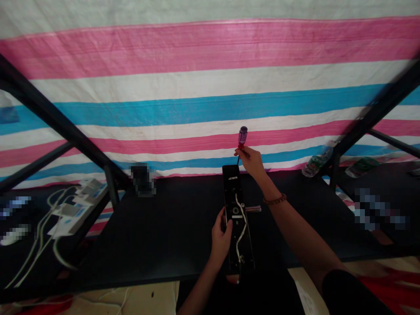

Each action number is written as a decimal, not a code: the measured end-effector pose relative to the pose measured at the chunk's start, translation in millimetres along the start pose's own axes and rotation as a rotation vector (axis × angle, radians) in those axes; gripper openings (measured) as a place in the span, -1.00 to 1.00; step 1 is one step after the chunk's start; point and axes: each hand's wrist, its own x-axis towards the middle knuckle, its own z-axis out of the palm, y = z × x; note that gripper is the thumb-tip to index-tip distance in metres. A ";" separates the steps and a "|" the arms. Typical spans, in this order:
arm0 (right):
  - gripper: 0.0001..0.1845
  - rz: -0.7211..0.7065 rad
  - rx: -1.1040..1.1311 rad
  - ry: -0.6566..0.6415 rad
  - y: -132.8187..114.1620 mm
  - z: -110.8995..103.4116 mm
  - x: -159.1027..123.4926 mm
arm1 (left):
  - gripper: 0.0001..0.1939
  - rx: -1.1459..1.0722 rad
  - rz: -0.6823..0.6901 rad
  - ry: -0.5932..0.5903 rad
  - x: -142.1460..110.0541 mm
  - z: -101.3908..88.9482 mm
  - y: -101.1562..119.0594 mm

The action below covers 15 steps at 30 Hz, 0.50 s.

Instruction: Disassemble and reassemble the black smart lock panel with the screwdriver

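A long black lock panel with a white cable running down its face lies lengthwise on the black table. My left hand is closed on the panel's left edge near its middle. My right hand is closed on a screwdriver with a red and purple handle, held upright with its tip at the panel's far end. A bead bracelet sits on my right wrist.
A striped pink, blue and white tarp hangs behind the table. Black metal braces slant at left and right. Power strips with white cables lie at the left. Plastic bottles lie at the back right.
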 end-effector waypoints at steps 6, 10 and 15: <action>-0.69 -0.029 -0.014 0.011 0.6 -3.1 0.5 | -0.35 -0.003 0.001 0.000 -0.1 -0.3 3.8; -0.68 -0.035 -0.009 0.027 2.7 -5.1 -1.6 | -0.36 -0.008 0.005 0.003 -0.1 -0.3 4.0; -0.68 -0.049 0.000 0.056 5.8 -7.3 -4.4 | -0.37 0.009 0.015 0.005 0.6 -0.3 1.6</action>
